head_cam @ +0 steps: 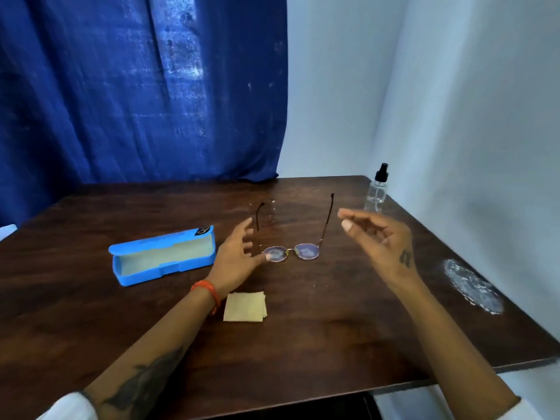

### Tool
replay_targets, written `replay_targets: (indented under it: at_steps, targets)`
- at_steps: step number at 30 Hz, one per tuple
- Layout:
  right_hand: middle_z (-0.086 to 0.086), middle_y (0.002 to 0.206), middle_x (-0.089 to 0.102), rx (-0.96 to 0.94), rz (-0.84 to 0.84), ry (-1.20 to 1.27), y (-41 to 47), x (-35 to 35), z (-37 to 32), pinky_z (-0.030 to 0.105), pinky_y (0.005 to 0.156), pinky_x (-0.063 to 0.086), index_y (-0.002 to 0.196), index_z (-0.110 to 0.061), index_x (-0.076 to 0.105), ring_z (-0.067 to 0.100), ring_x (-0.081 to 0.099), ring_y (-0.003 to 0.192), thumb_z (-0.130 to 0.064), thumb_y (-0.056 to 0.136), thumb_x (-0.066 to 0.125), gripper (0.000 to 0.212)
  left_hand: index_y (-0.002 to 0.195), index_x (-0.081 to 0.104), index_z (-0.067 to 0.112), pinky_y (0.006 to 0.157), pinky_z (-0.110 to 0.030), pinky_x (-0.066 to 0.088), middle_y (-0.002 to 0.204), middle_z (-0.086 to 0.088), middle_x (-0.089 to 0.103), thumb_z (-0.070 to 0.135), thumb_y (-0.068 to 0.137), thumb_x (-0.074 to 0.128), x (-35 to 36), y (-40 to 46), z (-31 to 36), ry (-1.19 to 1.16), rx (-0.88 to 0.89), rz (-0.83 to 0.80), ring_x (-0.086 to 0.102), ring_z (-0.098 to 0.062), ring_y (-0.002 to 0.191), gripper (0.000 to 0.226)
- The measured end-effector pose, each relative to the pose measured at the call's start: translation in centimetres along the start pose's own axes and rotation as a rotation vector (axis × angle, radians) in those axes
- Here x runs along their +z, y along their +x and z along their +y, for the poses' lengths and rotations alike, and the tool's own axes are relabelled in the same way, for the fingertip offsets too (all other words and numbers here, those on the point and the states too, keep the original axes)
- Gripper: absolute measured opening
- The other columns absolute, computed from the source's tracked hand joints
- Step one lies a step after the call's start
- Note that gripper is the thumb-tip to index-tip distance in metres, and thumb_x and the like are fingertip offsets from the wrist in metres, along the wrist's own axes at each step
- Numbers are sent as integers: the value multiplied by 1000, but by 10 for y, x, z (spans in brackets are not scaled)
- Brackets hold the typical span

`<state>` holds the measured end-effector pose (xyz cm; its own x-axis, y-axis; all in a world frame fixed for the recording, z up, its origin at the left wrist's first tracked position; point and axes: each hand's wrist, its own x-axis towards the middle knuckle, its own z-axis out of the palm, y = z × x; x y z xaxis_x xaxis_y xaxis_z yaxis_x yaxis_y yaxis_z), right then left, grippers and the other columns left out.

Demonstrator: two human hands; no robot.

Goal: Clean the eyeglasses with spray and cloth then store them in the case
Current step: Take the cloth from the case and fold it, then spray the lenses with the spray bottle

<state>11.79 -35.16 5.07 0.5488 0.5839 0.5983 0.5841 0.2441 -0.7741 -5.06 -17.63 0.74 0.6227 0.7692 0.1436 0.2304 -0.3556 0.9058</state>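
Mid-surface, a little toward the far edge: eyeglasses (292, 248) sit on the dark wooden table (333, 328), temples unfolded and pointing to the far edge, lenses facing the near edge and showing pale smears.
Left hand (239, 253): just left of the frame, fingers spread apart and gripping nothing; a fingertip (267, 257) lies at the outer rim of the left lens, though actual contact cannot be told.
Left wrist: an orange band (209, 291) wraps it.
Right hand (378, 241): raised above the surface to the right of the right temple, fingers loosely curled and parted, holding nothing and clear of the frame.
Case (163, 256): blue, lid swung open, pale lining showing, lying toward the left edge, near the left hand but apart from it.
Cloth (245, 307): folded beige square, flat on the surface nearer the near edge than the glasses, just beside the left wrist.
Spray bottle (377, 189): clear body with black pump top, upright at the far right corner, well apart from both hands.
Right edge: a whitish patch (472, 286) marks the wood.
Behind the table: blue curtain (136, 86) at the left, pale wall at the right.
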Motion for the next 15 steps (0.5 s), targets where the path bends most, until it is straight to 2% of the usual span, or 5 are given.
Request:
replay_targets:
  at_steps: [3, 6, 9, 11, 15]
  targets:
    - [-1, 98, 71, 37, 151, -2, 32, -12, 11, 33, 83, 53, 103, -24, 69, 25, 64, 93, -16, 82, 69, 22, 131, 44, 24, 88, -25, 47, 130, -1, 52, 9, 70, 77, 6, 17, -2, -68, 8, -69, 54, -18, 114, 71]
    - [-6, 106, 65, 57, 241, -121, 68, -18, 33, 38, 85, 54, 109, -38, 63, 16, 62, 97, -29, 82, 69, 29, 124, 52, 19, 85, -16, 51, 125, 1, 57, -3, 71, 73, 12, 22, -12, -131, 41, -53, 58, -12, 106, 61]
    - [-6, 121, 54, 49, 313, -322, 100, -17, 63, 32, 96, 44, 125, -31, 52, 17, 51, 113, -33, 80, 68, 48, 114, 59, 17, 81, -9, 49, 116, -2, 64, -7, 72, 70, 13, 27, -22, -116, 68, -22, 61, -12, 102, 50]
    - [2, 136, 45, 84, 342, -450, 117, -15, 84, 27, 100, 31, 134, -22, 42, 24, 40, 126, -30, 80, 69, 61, 109, 62, 20, 79, -7, 49, 110, 1, 67, -5, 74, 69, 13, 30, -26, -57, 96, -10, 62, -5, 98, 44]
    - [13, 151, 24, 248, 338, -528, 136, -14, 120, 39, 104, 32, 144, -22, 23, 31, 30, 134, -19, 80, 69, 79, 104, 65, 22, 77, -6, 48, 100, 8, 69, -2, 74, 69, 14, 33, -28, 25, 155, 34, 64, -3, 91, 38]
